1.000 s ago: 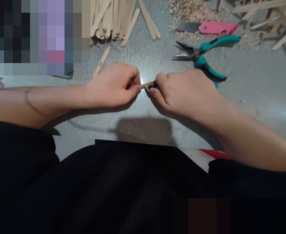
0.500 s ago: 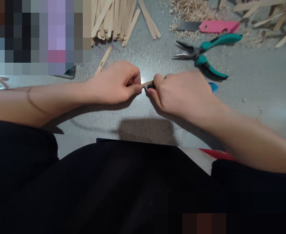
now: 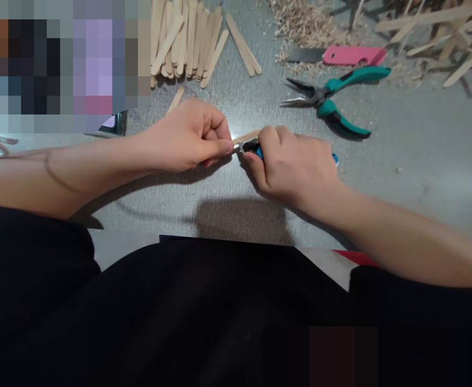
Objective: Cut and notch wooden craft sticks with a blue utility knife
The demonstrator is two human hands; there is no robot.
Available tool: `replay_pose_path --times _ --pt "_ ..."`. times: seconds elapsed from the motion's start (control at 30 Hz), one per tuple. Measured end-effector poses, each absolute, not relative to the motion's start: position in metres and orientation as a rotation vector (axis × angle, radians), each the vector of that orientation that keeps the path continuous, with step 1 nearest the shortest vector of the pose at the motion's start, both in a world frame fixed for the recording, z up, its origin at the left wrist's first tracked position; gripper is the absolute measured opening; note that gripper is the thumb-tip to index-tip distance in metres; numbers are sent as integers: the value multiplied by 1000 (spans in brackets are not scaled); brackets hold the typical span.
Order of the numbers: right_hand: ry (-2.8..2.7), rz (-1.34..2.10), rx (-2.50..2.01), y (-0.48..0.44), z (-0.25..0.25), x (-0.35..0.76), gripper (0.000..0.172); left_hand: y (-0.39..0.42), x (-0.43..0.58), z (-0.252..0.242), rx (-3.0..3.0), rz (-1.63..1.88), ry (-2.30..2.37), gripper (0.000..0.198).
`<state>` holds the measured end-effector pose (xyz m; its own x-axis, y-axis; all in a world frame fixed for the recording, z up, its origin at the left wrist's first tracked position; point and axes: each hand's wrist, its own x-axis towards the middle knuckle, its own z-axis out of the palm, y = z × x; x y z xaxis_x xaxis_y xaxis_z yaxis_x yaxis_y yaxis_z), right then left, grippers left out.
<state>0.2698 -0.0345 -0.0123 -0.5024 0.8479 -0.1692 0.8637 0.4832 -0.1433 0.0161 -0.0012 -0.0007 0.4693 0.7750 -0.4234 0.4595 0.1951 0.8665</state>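
A thin wooden craft stick (image 3: 247,136) is pinched at one end between the thumb and fingers of my left hand (image 3: 191,134). My right hand (image 3: 300,161) is closed around a blue and black utility knife (image 3: 252,148), most of its handle hidden in the fist. The short blade points left and meets the stick close to my left thumb tip; the exact contact is too small to make out. The far end of the stick runs behind my right index finger.
Many craft sticks (image 3: 191,43) lie at the back, a loose pair (image 3: 244,45) beside them. Teal-handled pliers (image 3: 320,99) lie open beyond my right hand. Behind are a pink-handled knife (image 3: 354,55), wood shavings (image 3: 308,24) and scattered sticks (image 3: 429,17).
My right hand has turned and slid slightly, showing more of the knife's blue body and blade at the stick. The whole view has shifted a little.
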Motion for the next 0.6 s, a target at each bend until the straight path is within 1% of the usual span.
replay_pose_path --times 0.07,0.23,0.5,0.6 --pt "2653 -304 1534 -34 -12 269 65 -1 15 2 1400 315 1135 43" --pt "2671 -266 1575 -34 -13 270 69 -1 12 3 1326 357 1056 50" --pt "2681 -168 1640 -38 -21 271 81 -11 15 -1 1215 488 1007 43" --pt "2635 -206 1652 -37 -19 270 85 -12 15 -6 1189 534 972 41"
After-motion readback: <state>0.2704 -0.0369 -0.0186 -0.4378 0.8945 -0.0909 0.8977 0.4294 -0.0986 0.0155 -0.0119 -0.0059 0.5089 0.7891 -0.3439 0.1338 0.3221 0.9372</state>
